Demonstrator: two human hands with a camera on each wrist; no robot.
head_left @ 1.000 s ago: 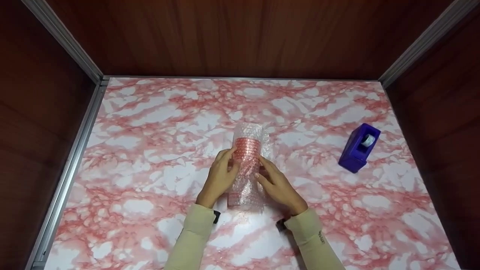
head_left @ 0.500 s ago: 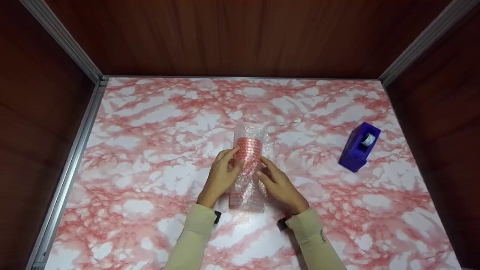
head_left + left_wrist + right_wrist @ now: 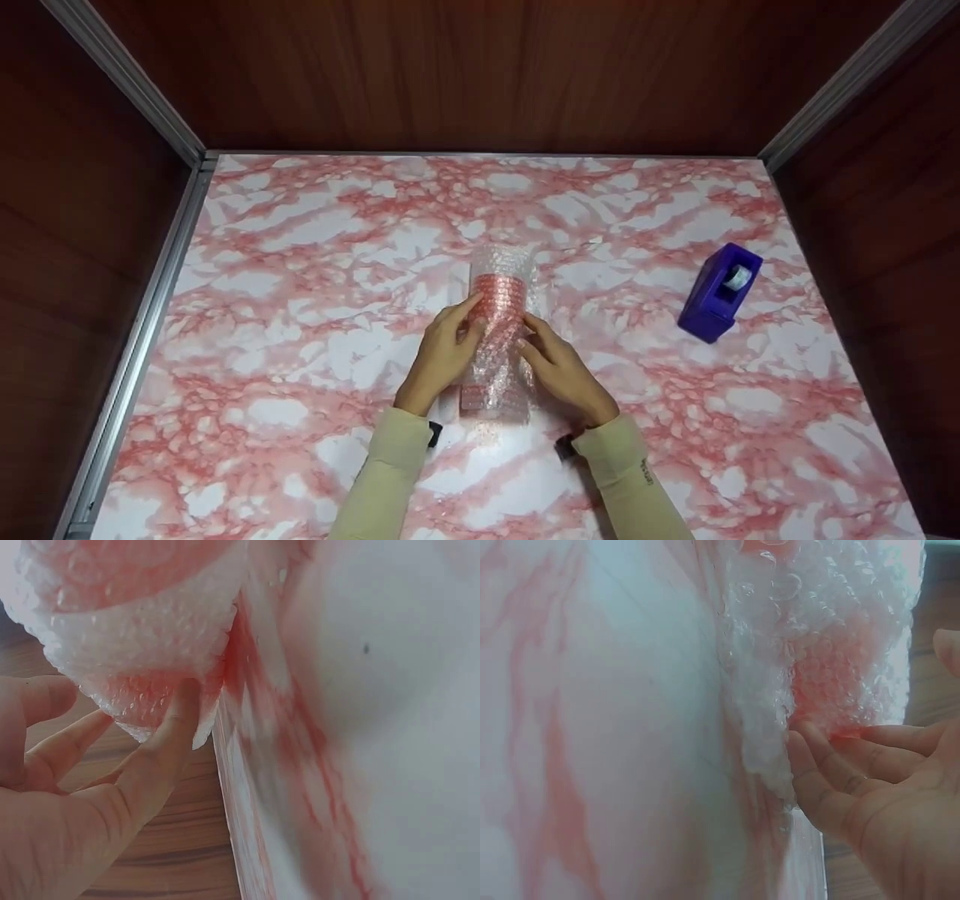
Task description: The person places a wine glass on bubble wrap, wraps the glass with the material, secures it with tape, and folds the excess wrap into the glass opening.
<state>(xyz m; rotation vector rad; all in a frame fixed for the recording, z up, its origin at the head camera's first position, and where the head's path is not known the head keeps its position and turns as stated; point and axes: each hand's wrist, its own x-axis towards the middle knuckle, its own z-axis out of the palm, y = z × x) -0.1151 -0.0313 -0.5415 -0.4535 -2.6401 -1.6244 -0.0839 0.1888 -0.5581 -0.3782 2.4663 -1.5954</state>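
Note:
Between both hands lies a red, cylinder-like thing wrapped in clear bubble wrap (image 3: 501, 259), lengthwise on the table. Its red part (image 3: 499, 289) shows through the bubbles; what it is inside cannot be told. My left hand (image 3: 442, 352) rests along its left side, fingertips over the upper edge. The left wrist view has straight fingers (image 3: 176, 720) touching the bubbly surface. On the other side, my right hand (image 3: 559, 367) touches the roll with its fingertips. In the right wrist view these fingers (image 3: 829, 787) lie at the loose wrap edge (image 3: 761, 742), thumb apart from it.
A purple tape dispenser (image 3: 705, 307) with a tape roll (image 3: 737, 278) stands at the right on the red-and-white marbled table (image 3: 300, 315). Dark wood panels (image 3: 480, 75) rise at the back and both sides, with metal rails (image 3: 120, 405) along the edges.
The bubble-wrapped roll has shifted slightly to the right. Both hands have moved slightly right along with it, keeping contact.

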